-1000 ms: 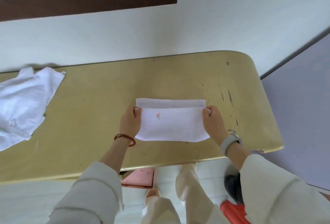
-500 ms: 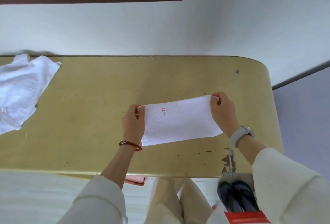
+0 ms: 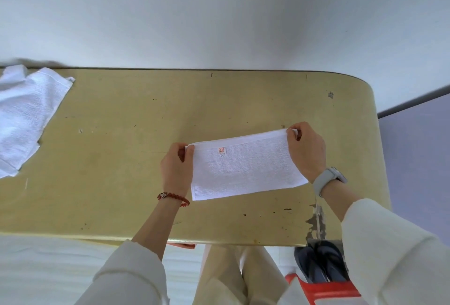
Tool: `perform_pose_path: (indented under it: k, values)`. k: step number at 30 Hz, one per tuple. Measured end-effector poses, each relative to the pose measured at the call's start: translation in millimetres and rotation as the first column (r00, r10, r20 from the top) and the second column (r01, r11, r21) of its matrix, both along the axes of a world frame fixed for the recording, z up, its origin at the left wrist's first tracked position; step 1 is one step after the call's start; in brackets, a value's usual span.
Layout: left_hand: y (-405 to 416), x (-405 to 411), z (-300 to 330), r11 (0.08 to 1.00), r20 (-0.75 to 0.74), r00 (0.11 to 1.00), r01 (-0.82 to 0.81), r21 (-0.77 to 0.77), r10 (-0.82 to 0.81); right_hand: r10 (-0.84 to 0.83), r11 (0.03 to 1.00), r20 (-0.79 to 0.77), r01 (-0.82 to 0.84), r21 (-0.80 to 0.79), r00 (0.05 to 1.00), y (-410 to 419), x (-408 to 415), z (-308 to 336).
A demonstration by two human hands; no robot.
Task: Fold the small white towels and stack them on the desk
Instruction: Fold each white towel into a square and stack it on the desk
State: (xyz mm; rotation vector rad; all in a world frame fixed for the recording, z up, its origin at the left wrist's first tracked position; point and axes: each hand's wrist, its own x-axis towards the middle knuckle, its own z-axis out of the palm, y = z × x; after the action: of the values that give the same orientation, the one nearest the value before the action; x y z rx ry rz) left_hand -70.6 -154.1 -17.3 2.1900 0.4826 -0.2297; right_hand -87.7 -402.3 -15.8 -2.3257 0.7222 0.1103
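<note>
A small white towel (image 3: 246,166), folded in half with a little red label near its upper left, is stretched between my hands over the yellow desk (image 3: 117,158). My left hand (image 3: 175,168) pinches its upper left corner. My right hand (image 3: 308,151) pinches its upper right corner, held slightly higher, so the towel slants. Its lower edge hangs free just above or on the desk top; I cannot tell which.
A heap of unfolded white towels (image 3: 22,119) lies at the desk's far left, by the white wall (image 3: 219,27). The desk's right end is rounded, with chipped paint near its front edge (image 3: 316,219). Dark shoes (image 3: 319,265) and a red item sit below.
The near half of the towel has been brought up onto the far half, so both edges are now held together. The towel has shifted right and tilted; the view moved over the desk.
</note>
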Motion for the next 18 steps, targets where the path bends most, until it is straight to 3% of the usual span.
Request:
perform_pose_path:
  k: [8,14,18]
  values:
    - [-3,7,0,0.998,-0.056,0.998,-0.022,0.059,0.025,0.002,0.999,-0.058,-0.005,-0.043,0.998,0,7,-3]
    - [-6,13,3,0.981,-0.118,0.991,-0.033,0.189,0.056,-0.049,0.998,-0.077,0.051,0.032,0.996,-4,12,-1]
    - [-5,13,4,0.939,-0.044,0.998,0.055,0.34,-0.042,-0.032,0.999,0.045,0.034,-0.038,0.998,-5,6,1]
